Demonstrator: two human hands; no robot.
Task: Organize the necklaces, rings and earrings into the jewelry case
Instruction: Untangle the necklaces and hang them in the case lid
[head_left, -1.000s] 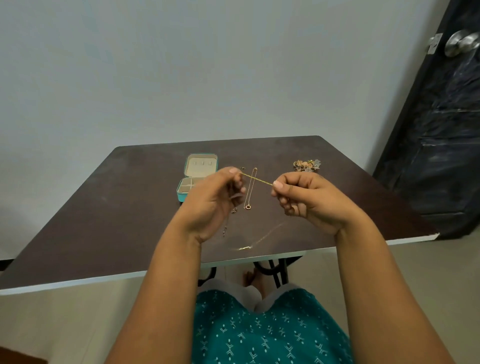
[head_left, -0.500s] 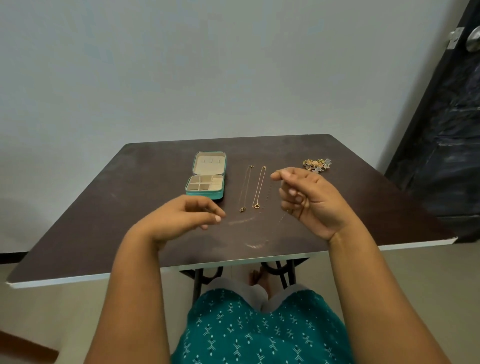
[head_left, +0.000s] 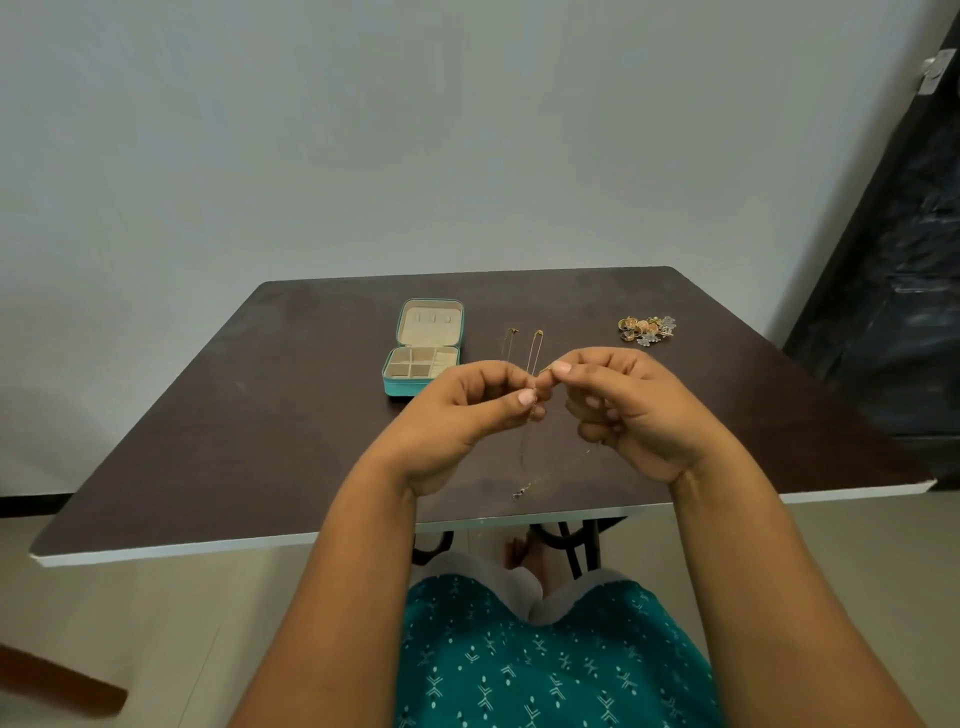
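A thin gold necklace (head_left: 525, 470) hangs between my hands, its pendant resting near the table's front edge. My left hand (head_left: 467, 410) and my right hand (head_left: 618, 400) meet above the table's middle, each pinching an end of that chain. Behind them stands the open teal jewelry case (head_left: 423, 347), lid up, beige compartments showing. Two more gold necklaces (head_left: 522, 345) lie straight on the table to the case's right, partly hidden by my fingers. A small heap of rings and earrings (head_left: 647, 329) sits at the back right.
The dark brown table (head_left: 234, 431) has a white front edge and stands against a pale wall. A dark door (head_left: 893, 291) is at the right. My teal-patterned lap (head_left: 545, 665) lies below the table edge.
My left hand rose from the table and came to the right hand; both now pinch the chain close together. A second ago they held it stretched apart.
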